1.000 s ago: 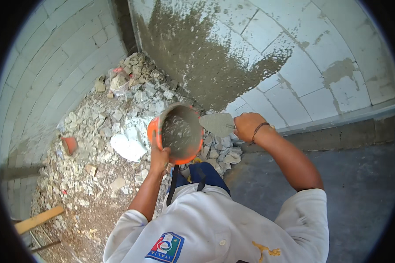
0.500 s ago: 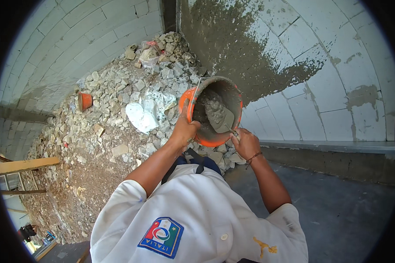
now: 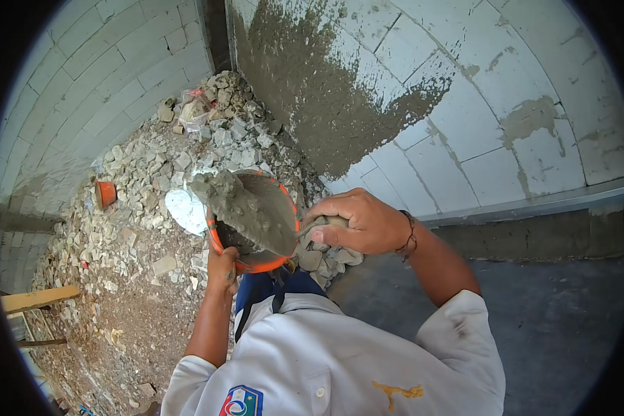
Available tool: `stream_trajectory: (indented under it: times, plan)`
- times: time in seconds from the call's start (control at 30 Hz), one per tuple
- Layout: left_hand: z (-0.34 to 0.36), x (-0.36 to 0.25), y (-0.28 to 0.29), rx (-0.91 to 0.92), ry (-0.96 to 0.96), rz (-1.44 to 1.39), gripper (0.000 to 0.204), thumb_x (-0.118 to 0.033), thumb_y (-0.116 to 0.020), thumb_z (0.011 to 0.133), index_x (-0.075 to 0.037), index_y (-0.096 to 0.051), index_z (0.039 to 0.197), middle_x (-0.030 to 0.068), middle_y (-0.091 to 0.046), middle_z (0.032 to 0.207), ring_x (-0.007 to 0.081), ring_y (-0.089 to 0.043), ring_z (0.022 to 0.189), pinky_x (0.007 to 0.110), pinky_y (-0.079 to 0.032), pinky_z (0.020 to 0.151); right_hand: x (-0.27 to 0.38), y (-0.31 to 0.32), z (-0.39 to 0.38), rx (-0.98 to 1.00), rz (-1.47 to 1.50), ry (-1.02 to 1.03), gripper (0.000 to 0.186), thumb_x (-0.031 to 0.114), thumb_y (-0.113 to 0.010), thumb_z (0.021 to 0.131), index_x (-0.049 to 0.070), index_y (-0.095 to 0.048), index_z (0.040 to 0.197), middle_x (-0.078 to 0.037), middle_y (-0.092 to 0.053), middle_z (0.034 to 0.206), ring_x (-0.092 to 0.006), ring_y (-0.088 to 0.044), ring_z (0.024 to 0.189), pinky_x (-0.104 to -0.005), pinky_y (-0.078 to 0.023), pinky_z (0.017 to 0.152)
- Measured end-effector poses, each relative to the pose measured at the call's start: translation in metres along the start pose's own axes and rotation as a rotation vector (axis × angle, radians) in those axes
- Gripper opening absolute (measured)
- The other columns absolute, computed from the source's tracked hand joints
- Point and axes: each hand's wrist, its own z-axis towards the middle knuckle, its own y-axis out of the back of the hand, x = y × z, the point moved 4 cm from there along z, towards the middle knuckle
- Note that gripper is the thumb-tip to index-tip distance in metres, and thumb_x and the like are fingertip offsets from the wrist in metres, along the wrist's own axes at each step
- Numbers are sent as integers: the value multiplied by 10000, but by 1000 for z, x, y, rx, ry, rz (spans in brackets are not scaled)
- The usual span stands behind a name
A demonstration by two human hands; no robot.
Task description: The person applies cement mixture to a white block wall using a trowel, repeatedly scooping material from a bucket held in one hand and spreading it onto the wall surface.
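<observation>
My left hand (image 3: 223, 269) grips the rim of an orange bucket (image 3: 263, 264) at its lower left. My right hand (image 3: 350, 223) is closed on the handle of a trowel, whose blade (image 3: 274, 232) is raised over the bucket's mouth with a thick lump of wet grey mortar (image 3: 229, 201) on it. The mortar hides much of the bucket's inside. Behind the bucket, the block wall (image 3: 485, 139) on the right carries a broad patch of wet mortar (image 3: 312, 97).
Broken rubble (image 3: 132, 243) covers the floor at left, with a small orange pot (image 3: 105, 194), white plastic (image 3: 184, 208) and a wooden plank (image 3: 38, 299). Another block wall (image 3: 104, 69) stands at left. Dark concrete floor (image 3: 520, 326) lies at lower right, below a ledge (image 3: 520, 201).
The trowel went down into the bucket half a second ago and is now lifted out, heaped with mortar. My right hand has risen; the bucket has shifted left and lower relative to my view.
</observation>
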Motion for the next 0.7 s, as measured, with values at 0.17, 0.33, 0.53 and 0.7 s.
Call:
stream_trajectory:
  times: [0.17,0.33,0.53,0.7]
  plan:
    - [-28,11,10,-150,27,-1,559,24,-412,723,-13,-339,1276,152,-558,1021,291,-640,802,413,-611,576,-97,39,-21,170,820,-512,307,310,-551,929,17,-586,1011,-58,-595,803,-123,-568,607,-268,-482,518]
    - [-32,10,18,-182,94,46,534,16,-414,742,-26,-347,1270,152,-551,1036,299,-640,805,445,-605,563,-197,211,-55,-790,158,-662,313,317,-591,874,38,-620,1013,-22,-590,730,-103,-559,601,-250,-470,503]
    - [-32,20,42,-210,91,-58,631,66,-375,745,-77,-287,1354,183,-539,1085,289,-654,794,365,-609,529,-40,159,27,-598,-435,-394,525,470,-551,855,-3,-603,1075,-130,-645,807,-229,-621,707,-356,-481,679]
    - [-15,-3,47,-132,-35,114,685,46,-418,742,-50,-256,1401,150,-513,1186,260,-592,987,350,-550,786,-47,-14,30,353,-774,-458,296,303,-577,862,36,-639,972,-220,-651,862,-374,-625,868,-457,-492,763]
